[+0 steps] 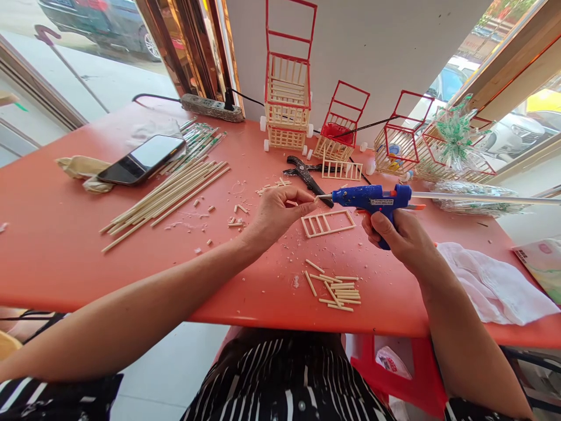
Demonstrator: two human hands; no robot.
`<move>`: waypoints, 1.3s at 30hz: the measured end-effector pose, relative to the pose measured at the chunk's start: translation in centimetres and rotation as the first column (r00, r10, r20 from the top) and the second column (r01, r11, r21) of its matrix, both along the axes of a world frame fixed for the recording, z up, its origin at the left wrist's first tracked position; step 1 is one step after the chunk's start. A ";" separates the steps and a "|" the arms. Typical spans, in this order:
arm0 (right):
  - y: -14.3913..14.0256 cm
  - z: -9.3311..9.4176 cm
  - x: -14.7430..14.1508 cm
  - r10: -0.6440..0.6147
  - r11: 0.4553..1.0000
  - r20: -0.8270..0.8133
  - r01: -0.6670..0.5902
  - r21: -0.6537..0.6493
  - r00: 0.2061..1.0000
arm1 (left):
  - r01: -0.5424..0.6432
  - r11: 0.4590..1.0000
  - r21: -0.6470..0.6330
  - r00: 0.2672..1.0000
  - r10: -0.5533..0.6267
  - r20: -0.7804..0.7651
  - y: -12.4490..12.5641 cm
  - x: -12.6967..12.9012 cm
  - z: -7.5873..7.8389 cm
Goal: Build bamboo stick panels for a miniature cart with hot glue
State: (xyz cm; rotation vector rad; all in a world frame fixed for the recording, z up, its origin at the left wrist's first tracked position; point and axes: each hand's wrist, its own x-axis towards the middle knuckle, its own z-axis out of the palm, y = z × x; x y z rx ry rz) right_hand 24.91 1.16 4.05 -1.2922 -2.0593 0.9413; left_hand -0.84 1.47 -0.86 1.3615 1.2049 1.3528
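My right hand (397,237) is wrapped round the handle of a blue glue gun (370,197), its nozzle pointing left. A long clear glue stick (477,199) runs out of the gun's back. At the nozzle tip, my left hand (283,207) pinches a short wooden stick, mostly hidden by the fingers. Just below the nozzle lies a small ladder-like wooden frame (328,224) with a few crossbars. Closer to my body is a loose pile of short cut sticks (344,292). Behind the gun, dark-handled pliers (307,175) lie beside a second slatted frame (342,170).
Long wooden sticks (175,202) and a phone (144,158) lie on the left of the red table (109,280). Small stick carts (289,88) with red handles stand along the back, near a power strip (213,107). A white cloth (495,280) lies at right.
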 end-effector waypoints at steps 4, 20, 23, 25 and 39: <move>0.0 0.0 0.0 -0.003 1.000 0.011 0.003 0.005 1.000 | 0.015 1.000 -0.003 1.000 -0.015 -0.005 0.0 -0.1 -0.1; -0.3 0.0 -0.1 -0.014 0.999 -0.059 0.017 0.049 0.998 | 0.070 0.998 -0.009 0.996 -0.069 0.059 0.7 -0.4 -1.0; -0.5 0.2 -0.3 0.008 0.999 -0.102 -0.003 0.044 0.995 | 0.093 0.995 -0.030 0.991 -0.090 0.096 1.1 -0.5 -1.6; -0.5 0.1 -0.4 0.012 0.999 -0.069 -0.009 0.041 0.998 | 0.087 0.995 -0.053 0.989 -0.080 0.123 1.2 -0.5 -1.7; 0.2 -0.2 -0.6 -0.090 0.986 0.112 0.072 0.150 0.990 | 0.153 0.983 -0.103 0.967 -0.127 0.220 1.6 -0.7 -1.4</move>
